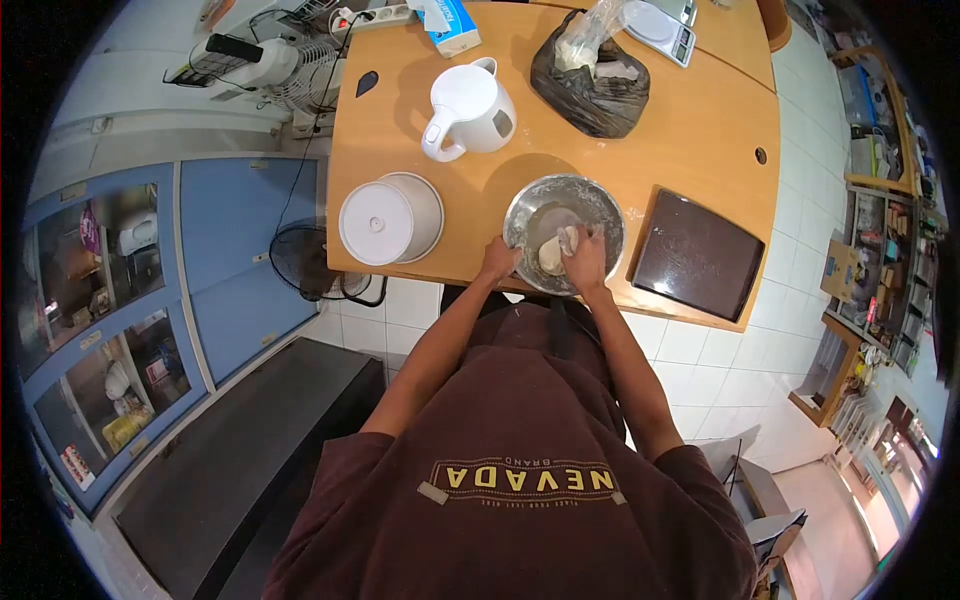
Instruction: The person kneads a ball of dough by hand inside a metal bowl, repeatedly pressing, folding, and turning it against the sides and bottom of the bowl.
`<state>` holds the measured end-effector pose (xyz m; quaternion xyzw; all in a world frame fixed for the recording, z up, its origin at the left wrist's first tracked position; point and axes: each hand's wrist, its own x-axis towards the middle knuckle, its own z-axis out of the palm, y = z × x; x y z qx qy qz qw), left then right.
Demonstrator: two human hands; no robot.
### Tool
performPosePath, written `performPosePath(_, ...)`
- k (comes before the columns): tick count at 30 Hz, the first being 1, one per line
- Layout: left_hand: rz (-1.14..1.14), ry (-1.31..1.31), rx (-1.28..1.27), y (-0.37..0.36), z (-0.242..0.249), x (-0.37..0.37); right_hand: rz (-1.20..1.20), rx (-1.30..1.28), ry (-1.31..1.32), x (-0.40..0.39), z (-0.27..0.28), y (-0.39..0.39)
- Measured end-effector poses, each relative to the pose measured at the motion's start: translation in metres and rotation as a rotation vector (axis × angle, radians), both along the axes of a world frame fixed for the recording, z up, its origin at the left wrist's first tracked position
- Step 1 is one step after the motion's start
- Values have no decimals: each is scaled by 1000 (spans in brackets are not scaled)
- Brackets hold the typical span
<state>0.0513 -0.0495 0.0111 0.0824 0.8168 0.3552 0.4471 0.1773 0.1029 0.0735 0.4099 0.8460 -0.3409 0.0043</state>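
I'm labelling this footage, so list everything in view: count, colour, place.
table: 1, light brown, upper centre
bowl: 1, silver, table's near edge
dough: 1, cream, inside bowl
tray: 1, dark brown, right of bowl
lidded container: 1, white, left of bowl
jug: 1, white, beyond container
plastic bag: 1, black, beyond bowl
scale: 1, white, table's far right
box: 1, blue-white, table's far edge
fan: 1, pale, upper left
cabinet: 1, blue, left
platform: 1, black, lower left
shelving: count unclear, mixed, right
floor tiles: many, white, right
shirt: 1, maroon, lower centre
left hand: 1, bare, bowl's rim
right hand: 1, bare, on dough
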Motion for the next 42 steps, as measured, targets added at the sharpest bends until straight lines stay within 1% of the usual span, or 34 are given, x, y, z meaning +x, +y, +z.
performPosePath(3,-15,8,-18,1,5,0,12,184,37,-3,-8,-9)
performPosePath(6,-69,112,-39,2,15,2,194,230,-122,-11,-2,-23)
performPosePath(9,-47,43,-16,3,18,1,286,404,-195,-12,3,-40)
performPosePath(11,-49,120,-24,-1,-4,4,255,401,-152,-13,-7,-37)
performPosePath(12,-50,158,-30,0,-2,4,241,397,-131,-14,-9,-35)
performPosePath(15,-85,157,-49,2,9,2,223,166,-306,-24,-18,-16)
performPosePath(18,77,-52,3,8,32,2,193,328,-144,-28,-44,-4)
performPosePath(21,-42,65,-92,7,24,-2,199,140,-141,-36,-54,19)
performPosePath(23,-110,107,-114,5,6,-6,135,109,-175,-42,-49,27)
performPosePath(24,-143,129,-125,7,6,-9,105,94,-192,-45,-49,31)
performPosePath(27,-114,42,-130,8,5,-12,158,62,-251,-50,-57,37)
performPosePath(30,-87,139,-165,8,5,-7,183,70,-228,-46,-61,36)
performPosePath(31,-98,113,-160,9,7,-7,183,81,-211,-44,-62,36)
performPosePath(34,-114,70,-124,11,16,-12,73,-29,-248,-46,-58,35)
performPosePath(37,-116,97,-83,9,16,-12,107,-66,-270,-38,-49,36)
performPosePath(39,-126,133,-95,8,19,-14,136,-158,-1,-24,-42,41)
performPosePath(40,-100,86,-112,11,23,-15,150,-202,136,-18,-39,42)
performPosePath(42,-49,-9,-149,14,35,-14,208,-227,153,-6,-21,45)
